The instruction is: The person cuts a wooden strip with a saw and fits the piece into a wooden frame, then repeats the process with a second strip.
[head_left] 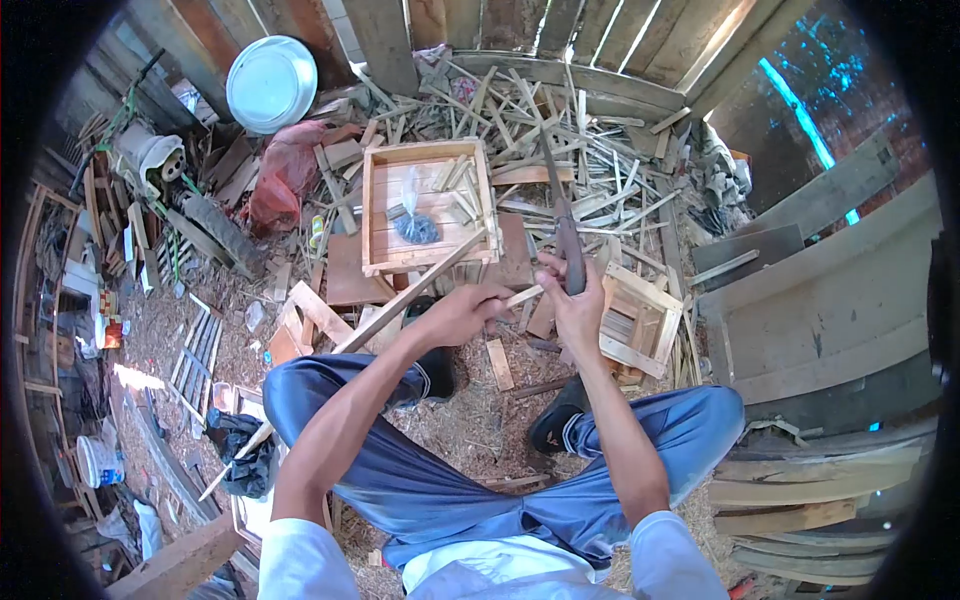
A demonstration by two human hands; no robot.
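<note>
Twelve o'clock is straight ahead of the person. The left hand [468,313] is curled, its fingers grasping the left end of a short pale stick [524,296]. The stick lies at three o'clock from that hand, bridging the gap to the right hand [580,312], where its other end meets the fingers at about ten o'clock; whether they pinch it is hidden. The right hand is wrapped around the lower end of a dark tool [569,240], which rises from the grip towards twelve o'clock, its narrow tip over a heap of scrap sticks [600,180].

A long strip [412,291] slants from the corner of a tray [367,205] down to the left knee, just beside the left hand at ten o'clock. The tray sits at eleven o'clock from that hand, holding a clear bag [416,229] with dark contents and a few cut pieces [461,180]. A small crate [630,355] stands just beside the right hand at three o'clock. On the ground at five o'clock from the left hand lies a loose block [500,365], near the shoes. Farther off at ten o'clock from the left hand is a red bag [285,180], with a pale basin [271,85] beyond it, near the plank wall [385,45].
</note>
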